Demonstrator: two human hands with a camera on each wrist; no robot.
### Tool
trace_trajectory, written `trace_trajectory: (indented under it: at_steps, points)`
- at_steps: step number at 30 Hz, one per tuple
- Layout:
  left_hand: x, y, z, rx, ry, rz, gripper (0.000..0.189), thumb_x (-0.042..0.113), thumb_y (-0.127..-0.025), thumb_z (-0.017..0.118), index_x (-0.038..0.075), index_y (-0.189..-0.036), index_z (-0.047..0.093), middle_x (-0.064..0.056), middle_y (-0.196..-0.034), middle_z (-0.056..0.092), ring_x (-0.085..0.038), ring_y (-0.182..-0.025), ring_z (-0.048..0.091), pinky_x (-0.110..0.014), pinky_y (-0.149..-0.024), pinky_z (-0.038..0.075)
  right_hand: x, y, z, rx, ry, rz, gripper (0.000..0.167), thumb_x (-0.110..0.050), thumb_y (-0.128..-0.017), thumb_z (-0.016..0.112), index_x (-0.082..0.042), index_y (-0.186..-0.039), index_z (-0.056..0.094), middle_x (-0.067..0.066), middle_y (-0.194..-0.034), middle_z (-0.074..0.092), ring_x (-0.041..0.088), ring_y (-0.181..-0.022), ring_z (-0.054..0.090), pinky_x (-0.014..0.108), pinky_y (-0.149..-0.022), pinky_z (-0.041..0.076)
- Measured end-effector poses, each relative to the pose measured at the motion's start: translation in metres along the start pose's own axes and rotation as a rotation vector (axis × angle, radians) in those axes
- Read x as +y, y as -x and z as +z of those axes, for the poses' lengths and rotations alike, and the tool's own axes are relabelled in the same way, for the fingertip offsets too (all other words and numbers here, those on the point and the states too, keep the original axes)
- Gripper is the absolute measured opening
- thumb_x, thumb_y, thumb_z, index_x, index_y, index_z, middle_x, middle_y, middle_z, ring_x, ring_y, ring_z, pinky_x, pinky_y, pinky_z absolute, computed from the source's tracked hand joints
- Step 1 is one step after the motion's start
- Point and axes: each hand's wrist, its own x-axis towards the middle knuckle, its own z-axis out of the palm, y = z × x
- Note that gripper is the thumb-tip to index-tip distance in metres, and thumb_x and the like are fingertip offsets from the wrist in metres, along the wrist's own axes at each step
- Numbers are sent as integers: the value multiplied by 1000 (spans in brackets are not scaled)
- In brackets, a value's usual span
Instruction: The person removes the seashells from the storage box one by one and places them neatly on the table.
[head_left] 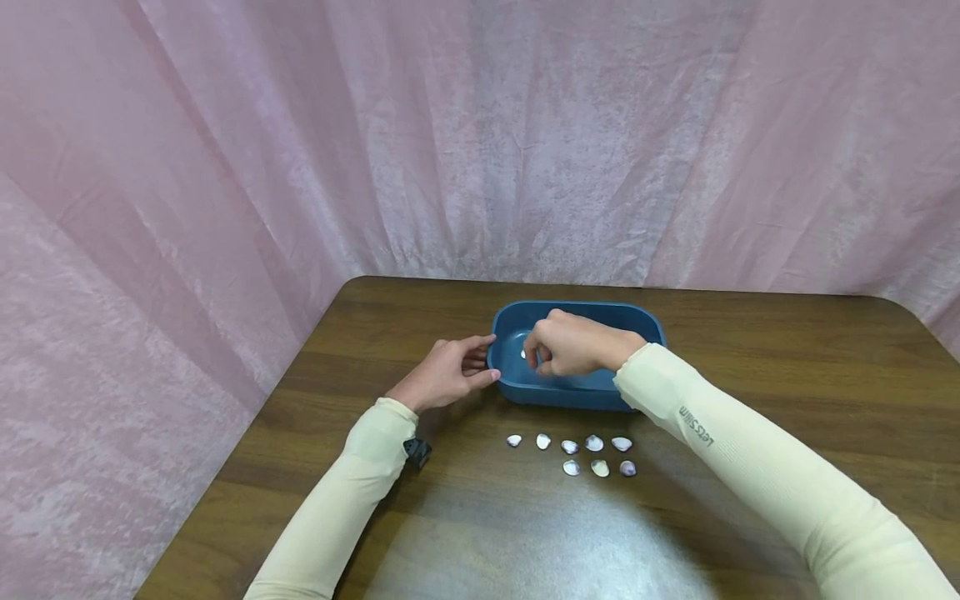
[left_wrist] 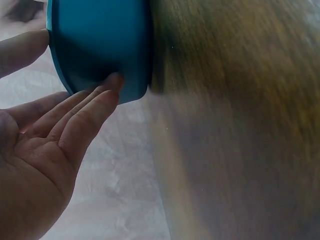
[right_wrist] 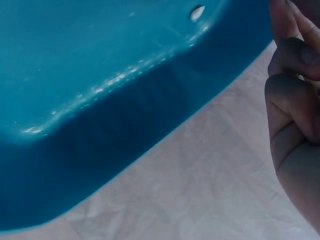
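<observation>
A blue rectangular basin [head_left: 577,400] stands on the table. My left hand [head_left: 445,373] is at its left end, thumb at the near corner and a fingertip at the rim further back. In the left wrist view, the long fingers [left_wrist: 82,112] lie nearly straight against the basin's outer wall. Over the basin's inside, my right hand [head_left: 573,342] reaches down with bent fingers. A small white shell [head_left: 522,354] shows beside those fingers; in the right wrist view the shell [right_wrist: 197,13] lies on the basin floor. The right fingertips are cut off there, so I cannot tell whether they hold anything.
Several small shells [head_left: 594,443] lie in two rows on the brown wooden table [head_left: 300,400], just in front of the basin. A pink curtain [head_left: 480,150] hangs behind the table and along its left side. The right forearm passes over the basin's right end.
</observation>
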Motion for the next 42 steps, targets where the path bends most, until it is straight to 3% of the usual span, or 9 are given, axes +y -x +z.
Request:
trace_trajectory:
  at_steps: [9,17,27,33,42]
  points:
    - [-3,-2,-1,10,11,-3,62,19,-96,69,-2,-149,44,-21,-132,66,-29,-122,67,-33,-99,58,21,-18,-2,-31,45,78,6,-11,-90,75,-12,-95,78,-2,-89,73,10,-74,64,27,-69,58]
    - [-3,-3,-3,2,2,-13,63,19,-96,69,-2,-149,43,-21,-134,65,-29,-123,66,-34,-100,58,26,-35,-2,-33,51,109,6,-10,-89,75,-12,-94,78,0,-83,72,12,-69,62,26,-66,56]
    - [-4,0,0,-4,0,18,62,19,-97,68,-5,-148,43,-24,-132,66,-30,-122,67,-32,-99,58,32,-59,13,-17,60,188,5,-13,-89,76,-13,-94,78,2,-97,73,15,-78,62,29,-72,57]
    - [-3,0,1,-10,6,8,62,19,-97,67,-4,-149,42,-23,-134,65,-30,-123,66,-33,-100,58,30,-65,23,-26,123,217,7,-12,-90,75,-13,-97,76,2,-96,73,16,-81,66,32,-76,60]
    - [-2,0,0,-17,1,4,62,18,-97,67,-3,-150,42,-22,-135,65,-28,-124,66,-33,-101,57,31,-69,27,-20,162,224,5,-8,-90,73,-13,-92,73,2,-88,70,16,-75,62,28,-69,56]
